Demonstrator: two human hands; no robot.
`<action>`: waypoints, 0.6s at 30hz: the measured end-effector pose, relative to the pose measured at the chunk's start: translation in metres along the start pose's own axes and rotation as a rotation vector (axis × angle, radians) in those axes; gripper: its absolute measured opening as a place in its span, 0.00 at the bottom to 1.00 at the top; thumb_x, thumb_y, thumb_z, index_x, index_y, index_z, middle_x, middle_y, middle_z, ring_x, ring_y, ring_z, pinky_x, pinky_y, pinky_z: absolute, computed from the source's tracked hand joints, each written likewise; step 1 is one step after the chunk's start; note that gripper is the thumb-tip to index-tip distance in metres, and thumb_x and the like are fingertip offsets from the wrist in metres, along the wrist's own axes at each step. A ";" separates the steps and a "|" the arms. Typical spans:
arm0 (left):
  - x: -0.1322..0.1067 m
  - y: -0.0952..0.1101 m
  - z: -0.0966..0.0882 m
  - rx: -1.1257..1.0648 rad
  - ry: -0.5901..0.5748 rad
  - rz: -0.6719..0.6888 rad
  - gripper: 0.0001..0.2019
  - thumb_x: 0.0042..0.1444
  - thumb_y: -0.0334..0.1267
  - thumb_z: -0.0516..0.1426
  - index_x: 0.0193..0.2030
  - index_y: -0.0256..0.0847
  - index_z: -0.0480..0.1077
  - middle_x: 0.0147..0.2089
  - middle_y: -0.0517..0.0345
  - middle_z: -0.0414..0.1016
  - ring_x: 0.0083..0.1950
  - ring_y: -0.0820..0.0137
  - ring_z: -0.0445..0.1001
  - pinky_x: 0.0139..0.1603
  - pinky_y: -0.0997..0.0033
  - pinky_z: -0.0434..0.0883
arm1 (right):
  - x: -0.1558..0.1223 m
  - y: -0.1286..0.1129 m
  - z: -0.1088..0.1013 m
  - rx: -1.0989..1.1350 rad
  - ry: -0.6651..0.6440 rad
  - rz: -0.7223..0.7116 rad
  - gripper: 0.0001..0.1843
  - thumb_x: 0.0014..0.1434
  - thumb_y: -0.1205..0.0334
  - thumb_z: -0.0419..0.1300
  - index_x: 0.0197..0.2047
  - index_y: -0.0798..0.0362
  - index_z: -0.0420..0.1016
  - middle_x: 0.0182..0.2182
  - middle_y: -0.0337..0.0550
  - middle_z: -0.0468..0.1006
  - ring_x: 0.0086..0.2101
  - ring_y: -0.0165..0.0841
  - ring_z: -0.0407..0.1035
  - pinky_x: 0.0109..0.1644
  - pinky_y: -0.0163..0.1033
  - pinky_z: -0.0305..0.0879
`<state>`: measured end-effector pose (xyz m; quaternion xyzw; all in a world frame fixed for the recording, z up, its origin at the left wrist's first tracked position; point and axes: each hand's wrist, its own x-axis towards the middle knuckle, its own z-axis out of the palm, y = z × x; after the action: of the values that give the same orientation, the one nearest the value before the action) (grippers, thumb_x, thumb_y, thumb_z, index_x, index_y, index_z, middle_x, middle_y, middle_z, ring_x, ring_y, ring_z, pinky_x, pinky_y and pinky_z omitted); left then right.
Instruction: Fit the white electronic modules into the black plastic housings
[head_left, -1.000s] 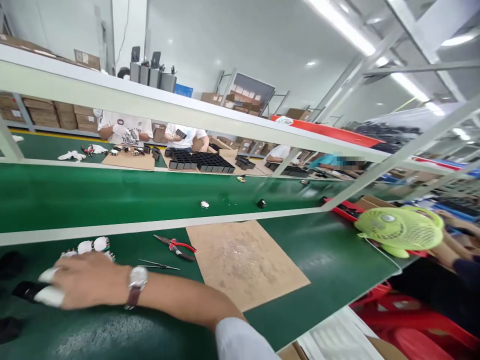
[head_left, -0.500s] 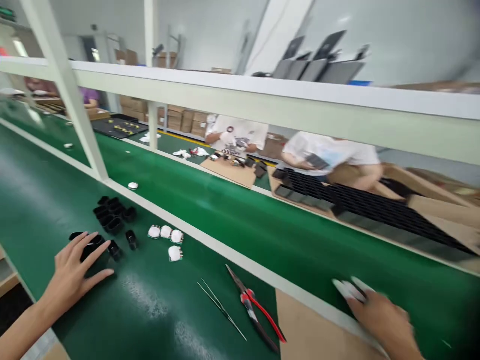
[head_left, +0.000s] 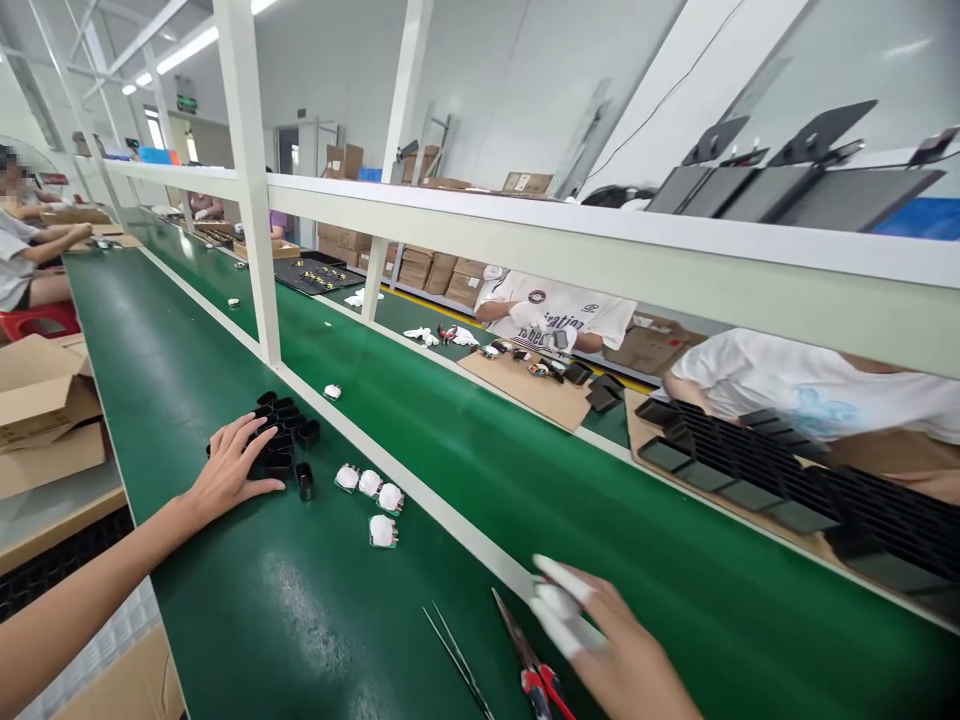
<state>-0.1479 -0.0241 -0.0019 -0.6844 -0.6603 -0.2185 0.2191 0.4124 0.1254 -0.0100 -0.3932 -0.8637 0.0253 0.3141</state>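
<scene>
My left hand point(head_left: 236, 462) is spread over a cluster of black plastic cups point(head_left: 279, 465), its fingers stretched apart and resting on or just above them; some cups are hidden beneath it. One black cup point(head_left: 304, 481) stands beside the cluster. White caps cover some fingertips of my right hand point(head_left: 592, 625), which hovers over the bench's edge strip with its fingers apart. Motion blurs it, and I make out no held object. Near it lie red-handled pliers point(head_left: 534, 668) and metal tweezers point(head_left: 459, 655). Several small circuit boards with white tops point(head_left: 369, 483) sit between my hands.
Beyond a pale edge strip point(head_left: 442, 508) runs a green conveyor belt point(head_left: 480, 440), carrying another white-topped piece point(head_left: 332, 391). A white shelf frame point(head_left: 247, 180) crosses above. Opposite, people in white shirts sit behind cardboard and rows of black housings point(head_left: 780, 470). Cartons point(head_left: 45, 410) stand at left.
The view has swung left and up. My right hand has come left from over the belt to near the pliers. My left hand has shifted farther onto the black cups.
</scene>
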 end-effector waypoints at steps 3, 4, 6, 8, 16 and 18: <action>0.004 0.003 0.002 0.013 0.011 0.051 0.43 0.61 0.63 0.64 0.76 0.42 0.60 0.73 0.33 0.66 0.77 0.35 0.59 0.74 0.33 0.55 | 0.030 -0.065 0.039 0.219 -0.209 -0.131 0.22 0.72 0.57 0.54 0.66 0.47 0.71 0.54 0.54 0.79 0.52 0.41 0.78 0.55 0.47 0.79; 0.005 0.003 0.002 0.011 -0.001 0.065 0.42 0.62 0.63 0.63 0.76 0.42 0.61 0.73 0.33 0.66 0.77 0.35 0.58 0.74 0.33 0.54 | 0.038 -0.084 0.048 0.251 -0.246 -0.155 0.22 0.72 0.60 0.54 0.67 0.48 0.70 0.55 0.54 0.78 0.52 0.41 0.77 0.56 0.47 0.79; 0.011 0.000 -0.001 -0.009 -0.041 0.078 0.41 0.63 0.64 0.62 0.75 0.43 0.62 0.74 0.34 0.66 0.77 0.36 0.57 0.74 0.33 0.55 | 0.050 -0.114 0.059 0.262 -0.271 -0.171 0.22 0.71 0.64 0.55 0.66 0.48 0.70 0.57 0.53 0.77 0.56 0.42 0.75 0.60 0.50 0.77; 0.023 -0.009 -0.005 -0.061 -0.099 0.062 0.39 0.65 0.65 0.59 0.75 0.45 0.63 0.75 0.37 0.63 0.78 0.38 0.56 0.74 0.34 0.56 | 0.057 -0.137 0.066 0.235 -0.262 -0.178 0.22 0.69 0.64 0.59 0.65 0.47 0.70 0.61 0.54 0.74 0.60 0.45 0.72 0.63 0.54 0.74; 0.113 -0.070 0.007 -0.335 -0.471 -0.084 0.29 0.75 0.59 0.43 0.76 0.54 0.63 0.81 0.46 0.55 0.79 0.39 0.51 0.69 0.25 0.58 | 0.117 -0.249 0.105 0.163 -0.485 0.003 0.40 0.66 0.54 0.65 0.76 0.51 0.56 0.71 0.58 0.62 0.66 0.53 0.65 0.69 0.57 0.66; 0.124 -0.069 0.015 -0.363 -0.535 -0.022 0.27 0.75 0.59 0.43 0.74 0.59 0.65 0.80 0.49 0.58 0.78 0.39 0.55 0.68 0.25 0.60 | 0.141 -0.269 0.119 0.191 -0.530 0.084 0.36 0.68 0.60 0.60 0.76 0.55 0.56 0.65 0.59 0.69 0.63 0.50 0.69 0.68 0.54 0.67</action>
<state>-0.2124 0.0872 0.0598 -0.7383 -0.6519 -0.1474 -0.0903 0.0973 0.0617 0.0467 -0.3768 -0.8925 0.2216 0.1117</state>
